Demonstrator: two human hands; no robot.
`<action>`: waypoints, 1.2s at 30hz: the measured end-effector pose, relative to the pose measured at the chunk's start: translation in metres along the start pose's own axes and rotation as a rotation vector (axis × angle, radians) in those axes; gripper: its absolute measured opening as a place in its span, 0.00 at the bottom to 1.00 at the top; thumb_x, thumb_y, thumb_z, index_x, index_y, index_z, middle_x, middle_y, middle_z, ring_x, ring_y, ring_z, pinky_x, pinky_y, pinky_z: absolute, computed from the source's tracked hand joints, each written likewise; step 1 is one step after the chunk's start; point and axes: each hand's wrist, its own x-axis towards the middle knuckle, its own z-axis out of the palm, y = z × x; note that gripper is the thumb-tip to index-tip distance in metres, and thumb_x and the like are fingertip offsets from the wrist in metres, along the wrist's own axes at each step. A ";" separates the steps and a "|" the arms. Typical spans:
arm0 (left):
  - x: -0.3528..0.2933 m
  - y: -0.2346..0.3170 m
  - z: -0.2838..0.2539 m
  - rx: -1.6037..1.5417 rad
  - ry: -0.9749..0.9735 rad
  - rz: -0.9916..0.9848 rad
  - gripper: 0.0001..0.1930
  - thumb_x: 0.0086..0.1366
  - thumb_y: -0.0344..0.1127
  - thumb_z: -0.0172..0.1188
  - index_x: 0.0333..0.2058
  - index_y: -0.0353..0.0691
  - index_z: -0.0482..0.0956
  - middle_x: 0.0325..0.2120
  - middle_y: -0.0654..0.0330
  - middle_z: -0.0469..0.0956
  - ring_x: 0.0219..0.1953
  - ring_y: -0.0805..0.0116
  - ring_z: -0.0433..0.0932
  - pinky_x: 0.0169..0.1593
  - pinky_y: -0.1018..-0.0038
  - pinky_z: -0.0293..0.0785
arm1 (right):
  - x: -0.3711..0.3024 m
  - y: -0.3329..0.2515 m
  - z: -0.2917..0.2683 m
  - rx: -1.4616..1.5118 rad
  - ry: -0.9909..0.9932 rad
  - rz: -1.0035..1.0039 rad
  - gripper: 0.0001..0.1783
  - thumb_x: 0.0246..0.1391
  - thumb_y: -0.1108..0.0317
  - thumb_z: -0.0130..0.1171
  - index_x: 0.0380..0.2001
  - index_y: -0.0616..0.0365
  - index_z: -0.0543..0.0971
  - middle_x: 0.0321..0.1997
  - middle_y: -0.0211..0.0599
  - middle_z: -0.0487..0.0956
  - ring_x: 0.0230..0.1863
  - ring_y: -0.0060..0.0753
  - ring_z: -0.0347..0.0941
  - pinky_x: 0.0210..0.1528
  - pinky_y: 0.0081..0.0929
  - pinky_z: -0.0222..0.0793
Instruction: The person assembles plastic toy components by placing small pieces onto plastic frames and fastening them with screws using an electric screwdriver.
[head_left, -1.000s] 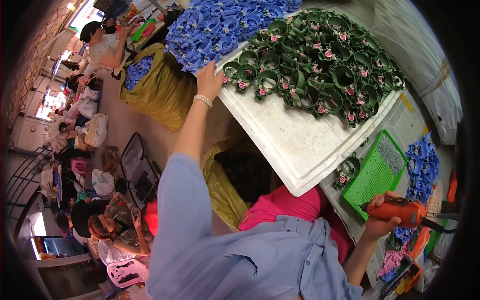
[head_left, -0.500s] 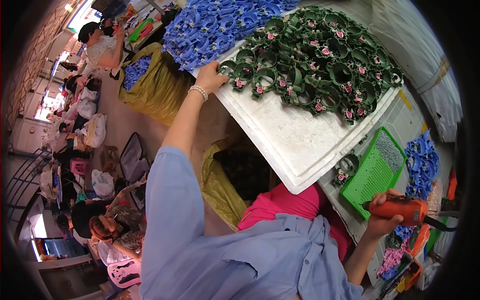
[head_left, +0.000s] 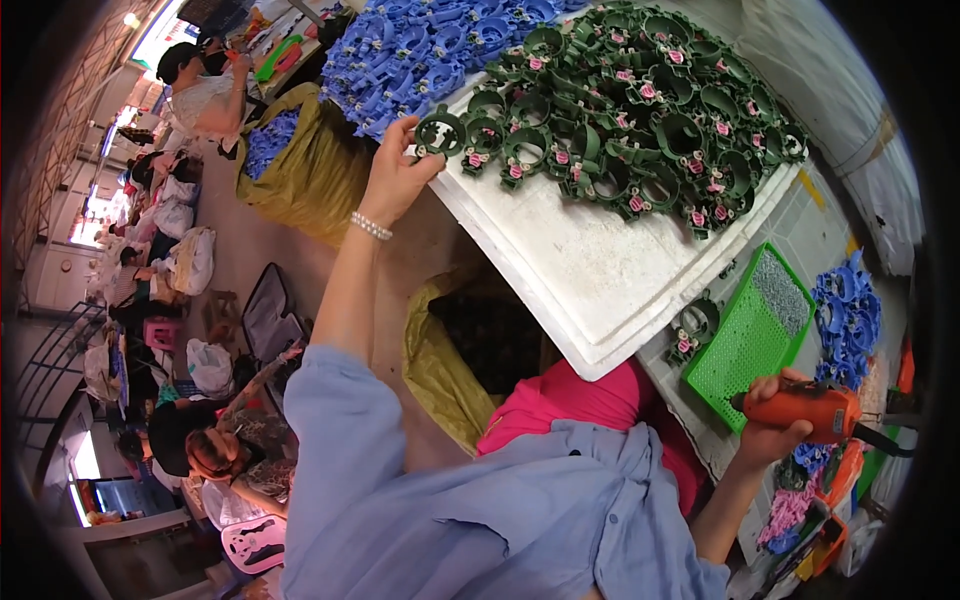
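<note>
At the left edge of the white board [head_left: 565, 255], my left hand [head_left: 397, 180] pinches a green ring [head_left: 459, 131]; I advise light rim pressure. My right hand [head_left: 768, 430] grips an orange power tool [head_left: 805, 410]

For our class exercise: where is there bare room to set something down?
White foam board: between its near edge and the heaped green rings with pink flowers. Perforated green plastic tray: its near end, below grey bits. Crowded: under green rings and heaped blue rings.
</note>
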 end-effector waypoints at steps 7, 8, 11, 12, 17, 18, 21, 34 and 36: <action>-0.077 0.048 0.066 -0.526 -0.268 -0.370 0.24 0.56 0.24 0.57 0.52 0.37 0.63 0.41 0.58 0.73 0.35 0.62 0.79 0.35 0.73 0.77 | -0.007 0.003 -0.011 0.133 -0.002 0.025 0.44 0.40 0.33 0.60 0.50 0.56 0.64 0.45 0.34 0.69 0.35 0.30 0.65 0.36 0.29 0.62; -0.090 0.059 0.076 -0.597 -0.317 -0.410 0.25 0.56 0.24 0.56 0.53 0.37 0.62 0.44 0.55 0.72 0.36 0.60 0.79 0.35 0.72 0.78 | -0.003 0.001 -0.007 0.112 -0.051 0.041 0.44 0.39 0.32 0.60 0.50 0.54 0.64 0.45 0.33 0.69 0.36 0.31 0.65 0.37 0.30 0.62; -0.127 0.074 0.102 -0.635 -0.510 -0.526 0.29 0.53 0.28 0.60 0.53 0.36 0.60 0.44 0.46 0.73 0.33 0.61 0.80 0.30 0.75 0.79 | 0.010 -0.003 0.005 0.021 -0.090 0.021 0.48 0.40 0.28 0.54 0.47 0.64 0.66 0.34 0.38 0.72 0.31 0.33 0.67 0.34 0.30 0.64; -0.136 0.078 0.111 -0.708 -0.591 -0.590 0.30 0.53 0.28 0.61 0.54 0.35 0.59 0.43 0.45 0.73 0.31 0.62 0.80 0.28 0.76 0.79 | 0.013 -0.002 0.006 0.045 -0.073 0.016 0.50 0.40 0.26 0.52 0.45 0.67 0.67 0.28 0.38 0.72 0.29 0.34 0.67 0.34 0.30 0.65; -0.167 0.101 0.162 -0.816 -0.841 -0.808 0.34 0.51 0.28 0.64 0.56 0.39 0.58 0.44 0.55 0.71 0.32 0.59 0.80 0.31 0.72 0.79 | 0.023 -0.001 0.007 -0.081 -0.030 -0.023 0.51 0.38 0.23 0.49 0.44 0.67 0.68 0.26 0.36 0.72 0.28 0.33 0.68 0.34 0.30 0.65; -0.173 0.100 0.172 -0.836 -0.864 -0.816 0.33 0.51 0.28 0.63 0.56 0.39 0.59 0.44 0.56 0.71 0.32 0.60 0.80 0.31 0.73 0.79 | 0.024 0.001 0.007 -0.088 -0.031 -0.033 0.51 0.39 0.23 0.49 0.44 0.67 0.68 0.26 0.36 0.72 0.28 0.33 0.68 0.34 0.30 0.65; -0.188 0.095 0.194 -0.827 -0.882 -0.907 0.29 0.55 0.29 0.61 0.54 0.39 0.61 0.45 0.55 0.73 0.31 0.59 0.80 0.28 0.73 0.78 | 0.024 0.009 0.005 -0.105 -0.030 -0.048 0.51 0.39 0.23 0.49 0.43 0.66 0.68 0.26 0.36 0.72 0.27 0.33 0.69 0.33 0.30 0.65; -0.202 0.082 0.225 -0.897 -0.771 -0.889 0.27 0.56 0.19 0.55 0.54 0.41 0.60 0.46 0.49 0.73 0.37 0.61 0.80 0.35 0.74 0.80 | 0.022 0.031 -0.002 -0.096 0.010 -0.066 0.50 0.37 0.21 0.48 0.43 0.63 0.69 0.27 0.34 0.71 0.26 0.31 0.66 0.32 0.29 0.64; -0.201 0.082 0.226 -0.884 -0.756 -0.884 0.28 0.56 0.19 0.55 0.55 0.41 0.59 0.46 0.49 0.73 0.36 0.61 0.81 0.34 0.75 0.80 | 0.023 0.033 -0.002 -0.098 0.007 -0.064 0.50 0.37 0.21 0.48 0.43 0.63 0.69 0.27 0.34 0.71 0.26 0.31 0.66 0.32 0.29 0.64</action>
